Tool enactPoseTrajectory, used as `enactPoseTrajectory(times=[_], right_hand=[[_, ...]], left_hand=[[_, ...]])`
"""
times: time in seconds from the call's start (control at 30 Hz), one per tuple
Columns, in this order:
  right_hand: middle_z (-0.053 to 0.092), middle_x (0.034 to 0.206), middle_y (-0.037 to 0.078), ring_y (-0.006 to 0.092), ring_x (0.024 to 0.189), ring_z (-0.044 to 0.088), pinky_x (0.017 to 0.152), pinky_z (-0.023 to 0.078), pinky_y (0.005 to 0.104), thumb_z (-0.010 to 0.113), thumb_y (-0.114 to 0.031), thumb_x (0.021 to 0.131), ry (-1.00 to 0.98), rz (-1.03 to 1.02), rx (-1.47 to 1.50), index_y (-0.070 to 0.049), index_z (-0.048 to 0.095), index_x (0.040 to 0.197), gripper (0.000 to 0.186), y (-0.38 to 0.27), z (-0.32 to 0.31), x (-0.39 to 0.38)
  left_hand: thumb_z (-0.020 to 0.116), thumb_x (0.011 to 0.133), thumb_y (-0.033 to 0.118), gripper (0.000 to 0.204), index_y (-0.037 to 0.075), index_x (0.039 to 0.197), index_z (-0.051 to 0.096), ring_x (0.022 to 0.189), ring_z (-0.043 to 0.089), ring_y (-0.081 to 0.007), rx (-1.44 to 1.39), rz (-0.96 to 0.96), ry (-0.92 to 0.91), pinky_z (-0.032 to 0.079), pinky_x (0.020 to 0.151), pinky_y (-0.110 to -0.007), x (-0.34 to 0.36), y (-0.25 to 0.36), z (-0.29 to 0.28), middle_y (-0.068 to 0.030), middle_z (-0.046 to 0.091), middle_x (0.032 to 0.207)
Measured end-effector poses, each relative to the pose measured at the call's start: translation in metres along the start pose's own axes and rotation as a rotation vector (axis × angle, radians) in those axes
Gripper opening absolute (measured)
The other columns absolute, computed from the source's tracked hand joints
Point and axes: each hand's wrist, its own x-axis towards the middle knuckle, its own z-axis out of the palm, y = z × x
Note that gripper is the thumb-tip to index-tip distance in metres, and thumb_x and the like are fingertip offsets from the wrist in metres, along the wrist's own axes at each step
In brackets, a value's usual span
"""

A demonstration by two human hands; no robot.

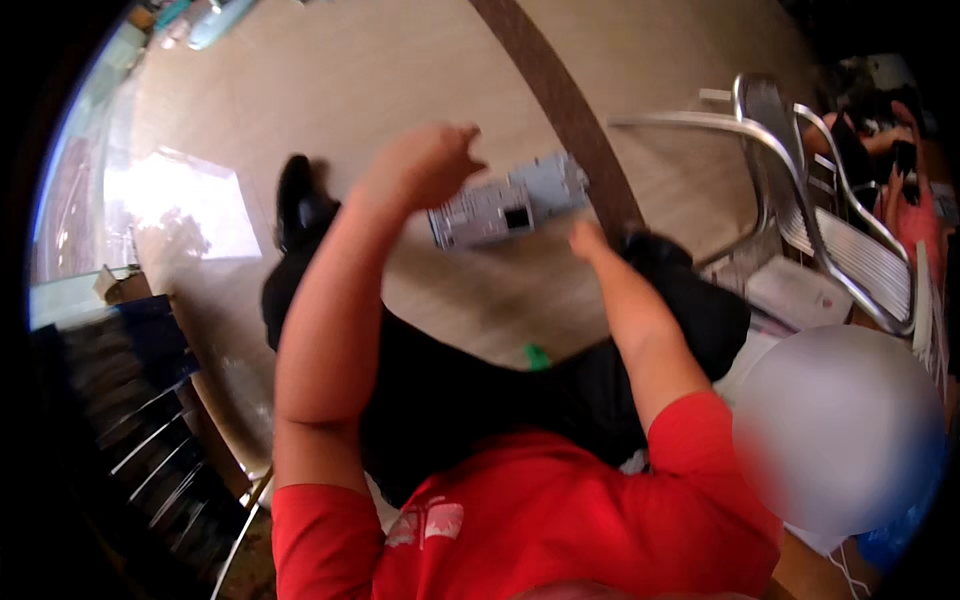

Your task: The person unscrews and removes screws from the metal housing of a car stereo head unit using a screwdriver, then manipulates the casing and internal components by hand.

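A flat grey metal casing, apparently in two overlapping parts, lies on the tiled floor between my feet; one part has a dark square opening. My left hand is raised at the casing's upper left, with its bent fingers apart and nothing visible between them. My right hand is beside the casing's right part, its fingers blurred and curled; whether it holds anything or touches the casing I cannot tell. A small green object lies nearer my body.
Steel bench seats stand at right, with another person's hand beyond and white boxes below. A dark rack and cardboard are at left. Pale blue items lie at the far upper left.
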Motion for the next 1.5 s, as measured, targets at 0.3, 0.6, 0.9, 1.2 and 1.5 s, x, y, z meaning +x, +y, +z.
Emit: enactPoseTrajectory(times=[0.3,0.6,0.9,1.2,1.5], right_hand=[[0.072,0.091,0.017,0.0323,0.087,0.069,0.075,0.054,0.0421,0.067,-0.018,0.083,0.034,0.066,0.242,-0.004,0.072,0.096,0.020,-0.020,0.004,0.004],[0.066,0.074,0.004,0.0142,0.054,0.056,0.044,0.043,0.0327,0.066,-0.015,0.088,0.010,0.293,0.739,-0.005,0.070,0.093,0.012,-0.022,0.026,0.057],[0.070,0.080,0.006,0.0158,0.063,0.063,0.049,0.048,0.0347,0.068,-0.017,0.089,0.114,0.316,0.707,-0.005,0.071,0.102,0.019,-0.008,0.043,0.080],[0.068,0.087,0.009,0.0164,0.067,0.062,0.051,0.049,0.0332,0.056,-0.006,0.087,0.381,0.138,0.639,0.002,0.063,0.121,0.035,0.003,-0.014,0.086],[0.069,0.104,0.016,0.0180,0.082,0.068,0.063,0.053,0.0281,0.050,-0.006,0.095,0.309,-0.096,0.979,0.003,0.055,0.127,0.034,-0.095,-0.220,-0.030]], left_hand=[[0.059,0.097,0.031,0.047,0.006,0.136,0.053,0.115,0.059,-0.0396,0.016,-0.065,0.031,0.047,0.099,-0.045,-0.011,0.004,-0.031,-0.0230,0.062,0.124],[0.060,0.095,0.028,0.045,0.004,0.133,0.055,0.116,0.058,-0.0401,-0.015,-0.089,-0.010,0.046,0.100,-0.045,0.004,-0.013,-0.018,-0.0235,0.063,0.122],[0.061,0.095,0.029,0.046,0.003,0.132,0.055,0.115,0.058,-0.0398,0.022,-0.093,-0.035,0.046,0.099,-0.046,0.013,-0.014,-0.010,-0.0227,0.063,0.122],[0.061,0.095,0.030,0.046,0.004,0.132,0.055,0.112,0.059,-0.0408,0.008,-0.025,-0.010,0.047,0.097,-0.046,0.007,-0.013,-0.016,-0.0222,0.064,0.120],[0.061,0.095,0.030,0.042,0.007,0.130,0.060,0.112,0.062,-0.0344,0.052,0.037,0.087,0.050,0.094,-0.044,-0.003,-0.001,-0.015,-0.0170,0.068,0.116]])
